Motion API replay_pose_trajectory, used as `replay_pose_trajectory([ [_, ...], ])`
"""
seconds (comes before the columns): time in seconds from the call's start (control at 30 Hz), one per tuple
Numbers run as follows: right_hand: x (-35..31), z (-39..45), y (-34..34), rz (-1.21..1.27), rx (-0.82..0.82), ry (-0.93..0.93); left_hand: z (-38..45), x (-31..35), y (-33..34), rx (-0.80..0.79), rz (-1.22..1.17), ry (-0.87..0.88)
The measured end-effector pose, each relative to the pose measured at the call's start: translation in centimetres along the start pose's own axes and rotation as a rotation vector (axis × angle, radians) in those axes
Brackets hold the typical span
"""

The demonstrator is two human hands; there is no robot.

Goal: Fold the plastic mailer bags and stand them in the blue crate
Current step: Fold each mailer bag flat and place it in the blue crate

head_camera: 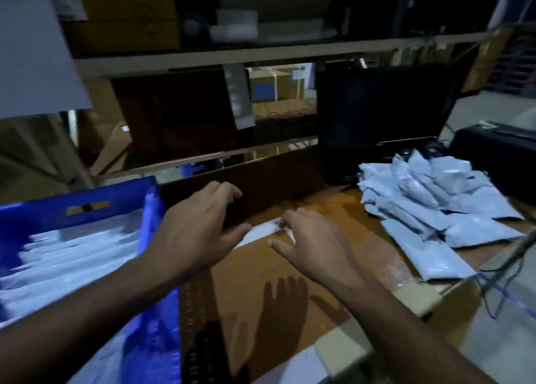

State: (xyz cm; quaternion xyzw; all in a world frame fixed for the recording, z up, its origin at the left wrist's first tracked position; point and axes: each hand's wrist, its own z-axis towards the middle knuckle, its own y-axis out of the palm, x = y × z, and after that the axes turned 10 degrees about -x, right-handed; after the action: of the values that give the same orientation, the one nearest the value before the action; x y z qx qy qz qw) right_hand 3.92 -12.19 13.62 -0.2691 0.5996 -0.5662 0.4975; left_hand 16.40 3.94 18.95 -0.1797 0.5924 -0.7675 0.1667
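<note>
Hands over the cardboard work surface [261, 267]: your left hand [197, 227] hovers with fingers loosely spread, holding nothing; your right hand [313, 244] is likewise spread, its fingertips [282, 224] at a small white sheet [258, 232], contact unclear. To your left, the blue crate [87, 201] holds folded mailer bags [69, 256] standing in rows. To your right lies a loose pile of unfolded mailer bags [429, 203], beside a dark monitor [383, 108].
</note>
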Motion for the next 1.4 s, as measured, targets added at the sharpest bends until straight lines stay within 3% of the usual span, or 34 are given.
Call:
replay_pose_trajectory([
  [0.23, 15.6, -1.0, -1.9, -0.001, -0.005, 0.256, 10.4, 10.4, 7.5, -0.11, 0.013, 0.123],
  [0.43, 28.1, -0.8, -3.7, 0.025, 0.095, 0.354, 18.2, 18.2, 15.0, -0.154, -0.104, 0.083],
  [0.6, 33.9, 3.3, -4.4, 0.05, 0.211, 0.368, 22.2, 22.9, 18.9, -0.138, -0.289, -0.042],
  [0.9, 38.6, 8.1, -1.5, -0.109, 0.212, 0.279, 23.2, 25.2, 22.1, -0.127, -0.442, -0.173],
  [1.23, 35.1, 6.6, -3.2, -0.047, 0.672, 0.134, 22.7, 23.5, 20.8, -0.022, -0.591, -0.228],
  [1.4, 30.7, 4.0, -4.1, 0.276, 0.745, 0.048, 21.8, 19.7, 19.0, 0.195, -0.767, -0.344],
])
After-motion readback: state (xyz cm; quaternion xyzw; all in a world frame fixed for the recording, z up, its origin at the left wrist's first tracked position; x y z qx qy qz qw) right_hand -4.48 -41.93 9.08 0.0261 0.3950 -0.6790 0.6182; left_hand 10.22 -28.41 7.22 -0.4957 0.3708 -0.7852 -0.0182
